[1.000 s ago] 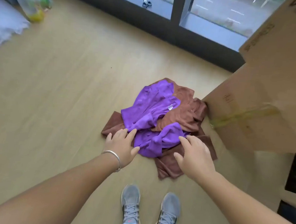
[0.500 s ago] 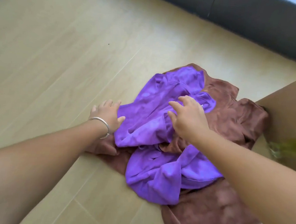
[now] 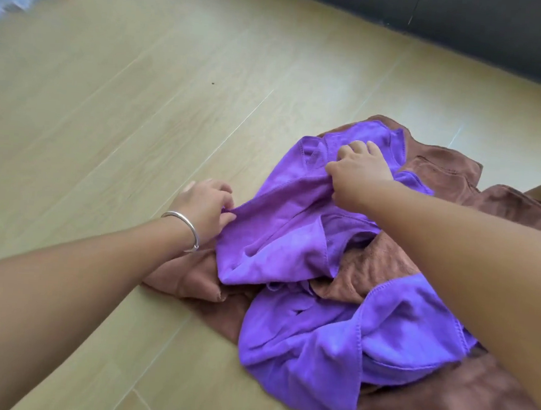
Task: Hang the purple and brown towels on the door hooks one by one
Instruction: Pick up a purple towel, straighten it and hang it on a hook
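- Wood floor [image 3: 116, 104]: wide bare stretch on the left, up to the dark baseboard [image 3: 467, 33].
- Left hand [image 3: 206, 204], bracelet on wrist: grip pinches purple towel [image 3: 280, 224] at its left edge.
- Right hand [image 3: 359, 172]: grip bunches the same towel's upper part.
- Brown towels [image 3: 438, 171] beneath, crumpled on the floor, spreading right.

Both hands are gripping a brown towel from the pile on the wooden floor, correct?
Not quite. In the head view the left hand and right hand both grip a purple towel, not a brown one. The brown towels lie under it on the wooden floor.
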`<action>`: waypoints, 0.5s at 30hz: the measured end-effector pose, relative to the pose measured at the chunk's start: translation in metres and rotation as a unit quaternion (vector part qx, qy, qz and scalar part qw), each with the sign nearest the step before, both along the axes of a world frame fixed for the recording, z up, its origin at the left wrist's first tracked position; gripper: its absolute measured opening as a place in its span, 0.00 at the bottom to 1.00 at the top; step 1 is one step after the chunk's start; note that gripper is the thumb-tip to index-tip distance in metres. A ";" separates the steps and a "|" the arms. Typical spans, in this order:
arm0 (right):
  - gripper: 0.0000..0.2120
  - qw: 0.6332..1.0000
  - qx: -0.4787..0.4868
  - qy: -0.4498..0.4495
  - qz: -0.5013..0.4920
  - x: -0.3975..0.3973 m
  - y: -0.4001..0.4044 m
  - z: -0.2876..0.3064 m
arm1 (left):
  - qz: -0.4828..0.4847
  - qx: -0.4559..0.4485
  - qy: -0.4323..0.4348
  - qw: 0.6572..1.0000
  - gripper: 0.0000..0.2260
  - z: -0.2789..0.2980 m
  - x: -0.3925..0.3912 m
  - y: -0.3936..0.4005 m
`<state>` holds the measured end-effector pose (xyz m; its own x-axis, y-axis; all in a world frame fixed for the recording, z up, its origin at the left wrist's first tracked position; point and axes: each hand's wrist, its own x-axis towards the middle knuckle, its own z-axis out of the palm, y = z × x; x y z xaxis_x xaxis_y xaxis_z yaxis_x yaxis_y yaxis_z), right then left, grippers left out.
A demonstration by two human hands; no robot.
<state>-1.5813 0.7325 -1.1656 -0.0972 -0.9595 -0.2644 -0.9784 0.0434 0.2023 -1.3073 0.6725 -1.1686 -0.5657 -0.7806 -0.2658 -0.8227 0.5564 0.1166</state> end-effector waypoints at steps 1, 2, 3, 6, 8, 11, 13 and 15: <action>0.16 1.000 -0.015 0.001 0.006 0.000 0.007 0.009 | 0.006 -0.007 0.005 1.000 0.08 0.012 0.003 -0.001; 0.14 1.000 -0.021 -0.002 0.010 0.001 0.014 0.020 | 0.022 -0.008 0.011 1.000 0.08 0.028 0.006 0.000; 0.14 1.000 -0.022 -0.005 0.015 0.002 0.022 0.036 | 0.042 -0.007 0.019 0.999 0.08 0.046 0.009 0.000; 0.15 0.999 -0.023 -0.018 0.031 0.003 0.040 0.102 | 0.074 -0.005 0.022 0.997 0.08 0.114 0.023 0.006; 0.17 0.998 -0.030 -0.042 0.037 0.007 0.045 0.158 | 0.073 -0.009 0.016 0.997 0.08 0.169 0.032 0.012; 0.17 0.994 -0.048 -0.090 0.043 0.020 0.041 0.251 | 0.085 -0.021 0.017 0.996 0.07 0.261 0.051 0.017; 0.16 0.989 -0.069 -0.120 0.054 0.034 0.034 0.312 | 0.104 -0.032 0.020 0.994 0.07 0.325 0.068 0.017; 0.14 0.984 -0.087 -0.138 0.072 0.053 0.024 0.370 | 0.121 -0.047 0.014 0.991 0.07 0.386 0.091 0.015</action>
<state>-1.5288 0.7569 -0.7960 0.0951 -0.9913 -0.0913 -0.9935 -0.0888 -0.0708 -1.2158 0.6875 -0.7828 -0.3643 -0.9152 -0.1724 -0.9308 0.3519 0.0989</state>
